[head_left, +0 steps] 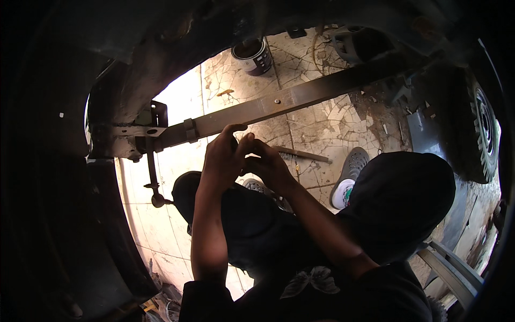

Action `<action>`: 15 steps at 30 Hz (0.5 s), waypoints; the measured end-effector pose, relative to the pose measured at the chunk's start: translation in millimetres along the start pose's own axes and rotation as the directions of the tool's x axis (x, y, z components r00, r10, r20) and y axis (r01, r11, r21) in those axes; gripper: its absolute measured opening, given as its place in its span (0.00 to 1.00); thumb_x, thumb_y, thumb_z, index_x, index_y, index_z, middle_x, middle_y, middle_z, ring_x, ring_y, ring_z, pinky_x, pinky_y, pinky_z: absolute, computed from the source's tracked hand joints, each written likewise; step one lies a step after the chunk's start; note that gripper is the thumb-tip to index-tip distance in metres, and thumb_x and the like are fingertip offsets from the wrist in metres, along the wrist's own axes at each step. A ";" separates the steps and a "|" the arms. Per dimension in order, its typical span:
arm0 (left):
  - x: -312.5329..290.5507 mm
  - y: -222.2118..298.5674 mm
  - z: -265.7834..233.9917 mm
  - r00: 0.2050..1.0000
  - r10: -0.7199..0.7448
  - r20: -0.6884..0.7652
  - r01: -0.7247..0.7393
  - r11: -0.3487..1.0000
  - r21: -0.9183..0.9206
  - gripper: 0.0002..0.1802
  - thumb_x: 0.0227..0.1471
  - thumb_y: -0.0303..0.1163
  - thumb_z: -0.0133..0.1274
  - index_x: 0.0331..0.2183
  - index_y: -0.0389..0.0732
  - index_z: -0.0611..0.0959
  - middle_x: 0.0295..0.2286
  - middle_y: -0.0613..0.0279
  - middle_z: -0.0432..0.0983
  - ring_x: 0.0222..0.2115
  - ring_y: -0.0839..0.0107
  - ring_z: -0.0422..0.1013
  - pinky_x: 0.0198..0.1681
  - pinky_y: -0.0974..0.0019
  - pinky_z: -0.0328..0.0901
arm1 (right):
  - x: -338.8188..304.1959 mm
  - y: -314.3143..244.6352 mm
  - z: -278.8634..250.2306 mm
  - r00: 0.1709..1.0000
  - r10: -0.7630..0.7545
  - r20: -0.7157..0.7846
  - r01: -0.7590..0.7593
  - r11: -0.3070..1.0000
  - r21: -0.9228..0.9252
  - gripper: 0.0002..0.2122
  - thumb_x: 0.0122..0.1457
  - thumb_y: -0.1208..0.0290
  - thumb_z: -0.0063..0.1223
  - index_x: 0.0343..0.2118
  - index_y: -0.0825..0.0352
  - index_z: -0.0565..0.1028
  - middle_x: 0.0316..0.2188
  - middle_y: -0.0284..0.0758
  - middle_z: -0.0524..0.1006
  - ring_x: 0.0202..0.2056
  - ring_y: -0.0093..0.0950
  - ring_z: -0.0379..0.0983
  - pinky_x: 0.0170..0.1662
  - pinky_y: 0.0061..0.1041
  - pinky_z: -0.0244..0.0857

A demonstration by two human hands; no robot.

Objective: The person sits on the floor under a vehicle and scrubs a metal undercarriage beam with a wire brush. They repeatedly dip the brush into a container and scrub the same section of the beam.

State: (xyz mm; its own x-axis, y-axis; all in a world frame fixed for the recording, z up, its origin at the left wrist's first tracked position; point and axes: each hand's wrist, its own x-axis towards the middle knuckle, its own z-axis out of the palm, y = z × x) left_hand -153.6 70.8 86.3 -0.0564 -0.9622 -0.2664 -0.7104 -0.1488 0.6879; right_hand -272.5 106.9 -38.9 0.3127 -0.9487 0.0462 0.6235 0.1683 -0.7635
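Observation:
My left hand [224, 156] is raised just in front of a long flat metal bar, like a vehicle's leaf spring [236, 115]. Its fingers are bent, with the index finger reaching over toward the bar's lower edge; whether it touches is unclear. Close beside it, my right hand [268, 167] has its fingers curled in toward the left one. The fingertips of both hands meet or nearly meet, and anything between them is too small or hidden to make out. On the tiled floor beyond my right hand lies a wire brush [306, 154] with a wooden handle.
An open paint can [252, 58] stands on the cracked tiles past the bar. A metal bracket [142, 131] and a hanging link rod [154, 177] are at the left. A tyred wheel [485, 131] is at the right. Dark bodywork surrounds me; a grey stool-like frame [448, 268] is lower right.

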 end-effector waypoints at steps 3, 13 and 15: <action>5.3 -8.3 4.0 0.999 0.034 0.009 -0.033 0.994 -0.105 0.18 0.68 0.40 0.58 0.50 0.37 0.83 0.28 0.54 0.83 0.30 0.75 0.78 0.34 0.66 0.71 | 13.9 -9.6 -1.8 0.997 0.056 -0.055 -0.056 0.998 0.005 0.11 0.70 0.73 0.58 0.52 0.68 0.76 0.44 0.33 0.81 0.44 0.24 0.81 0.47 0.26 0.78; 12.8 -8.2 1.3 0.989 0.132 0.060 -0.103 0.931 -0.349 0.14 0.67 0.30 0.58 0.51 0.35 0.83 0.33 0.59 0.85 0.32 0.78 0.78 0.37 0.71 0.73 | 21.5 -13.1 -36.0 0.981 0.103 -0.164 -0.078 0.985 0.152 0.07 0.69 0.75 0.58 0.47 0.67 0.77 0.41 0.32 0.81 0.39 0.22 0.80 0.38 0.23 0.79; 9.0 -26.4 28.0 0.995 -0.027 -0.097 -0.029 0.850 -0.526 0.14 0.62 0.26 0.63 0.49 0.33 0.85 0.35 0.59 0.86 0.33 0.76 0.79 0.39 0.71 0.74 | 23.1 -32.4 -38.1 0.974 0.113 -0.195 -0.133 0.987 -0.092 0.09 0.68 0.73 0.61 0.47 0.68 0.78 0.41 0.31 0.82 0.38 0.21 0.80 0.36 0.23 0.79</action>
State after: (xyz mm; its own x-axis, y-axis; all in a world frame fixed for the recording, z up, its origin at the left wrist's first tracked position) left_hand -155.0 72.5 46.8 0.0310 -0.9755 -0.2176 -0.2329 -0.2188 0.9476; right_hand -312.8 69.3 -37.7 0.2356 -0.9575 -0.1664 0.5079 0.2673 -0.8189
